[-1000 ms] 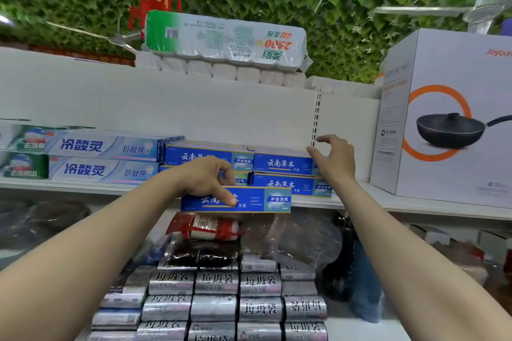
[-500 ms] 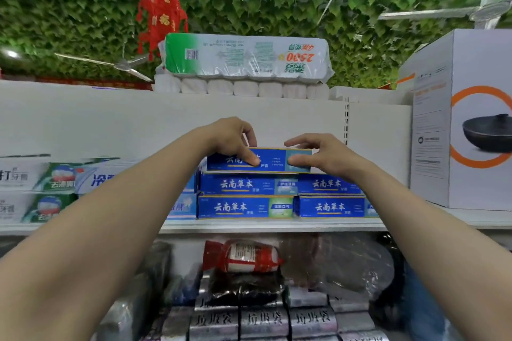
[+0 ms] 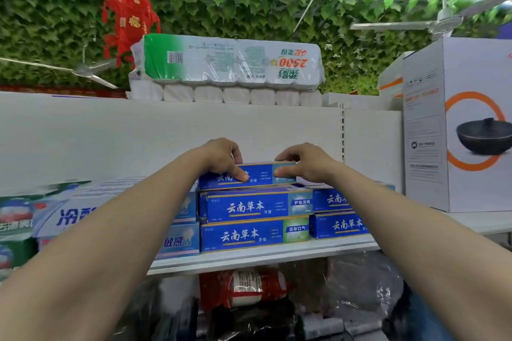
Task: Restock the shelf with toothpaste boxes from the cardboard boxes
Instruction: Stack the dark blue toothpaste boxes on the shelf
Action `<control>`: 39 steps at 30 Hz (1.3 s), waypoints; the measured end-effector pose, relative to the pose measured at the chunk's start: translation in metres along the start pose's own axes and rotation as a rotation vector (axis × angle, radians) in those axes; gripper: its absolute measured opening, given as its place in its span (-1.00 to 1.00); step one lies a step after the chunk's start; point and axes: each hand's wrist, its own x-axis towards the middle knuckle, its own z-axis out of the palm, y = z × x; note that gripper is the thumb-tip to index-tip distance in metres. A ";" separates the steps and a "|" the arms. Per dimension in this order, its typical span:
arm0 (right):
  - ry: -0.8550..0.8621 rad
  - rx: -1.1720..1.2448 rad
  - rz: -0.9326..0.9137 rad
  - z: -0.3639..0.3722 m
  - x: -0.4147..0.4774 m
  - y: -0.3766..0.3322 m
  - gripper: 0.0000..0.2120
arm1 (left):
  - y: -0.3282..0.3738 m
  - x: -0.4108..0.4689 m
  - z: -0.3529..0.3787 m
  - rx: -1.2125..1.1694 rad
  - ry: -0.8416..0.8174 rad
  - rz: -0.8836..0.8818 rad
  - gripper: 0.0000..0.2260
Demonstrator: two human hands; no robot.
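While both hands grip it, the toothpaste box [image 3: 261,174] lies flat on top of a stack of two matching blue boxes [image 3: 249,207] at the middle of the white shelf [image 3: 263,256], with its long printed face turned outward. The left hand [image 3: 221,156] holds the box's left part, fingers curled over the top edge and thumb pressed on the front face. The right hand [image 3: 309,163] holds the right end the same way, thumb on the pale green-blue panel. The held box sits a little back from the front of the one beneath it; whether its whole underside rests there I cannot tell. Just to the right of the stack stands a lower pile of two more blue boxes [image 3: 342,225], partly hidden by the right forearm. To the left, behind the left forearm, lie white and blue toothpaste cartons [image 3: 74,214], with green and white ones [image 3: 13,220] at the far left. On the right end of the shelf stands a big white carton [image 3: 468,77] showing a black pan. On top of the shelf's back panel rests a wrapped pack of toilet rolls [image 3: 230,62]. Overhead are green leaves [image 3: 249,3], a red paper ornament [image 3: 128,19] and a ceiling fan [image 3: 440,25]. Below the shelf lies a red packet [image 3: 243,288] beside clear plastic bags [image 3: 357,282].
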 end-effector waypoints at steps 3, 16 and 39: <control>-0.013 -0.026 0.013 0.007 0.004 0.004 -0.65 | -0.004 0.008 0.004 0.011 -0.010 -0.015 -0.58; 0.132 -0.151 -0.026 -0.043 -0.049 0.023 -0.46 | 0.061 -0.041 0.019 0.039 0.217 -0.037 -0.42; -0.237 -0.389 0.171 -0.154 -0.308 0.210 -0.40 | 0.276 -0.145 0.279 -0.176 0.046 0.013 -0.53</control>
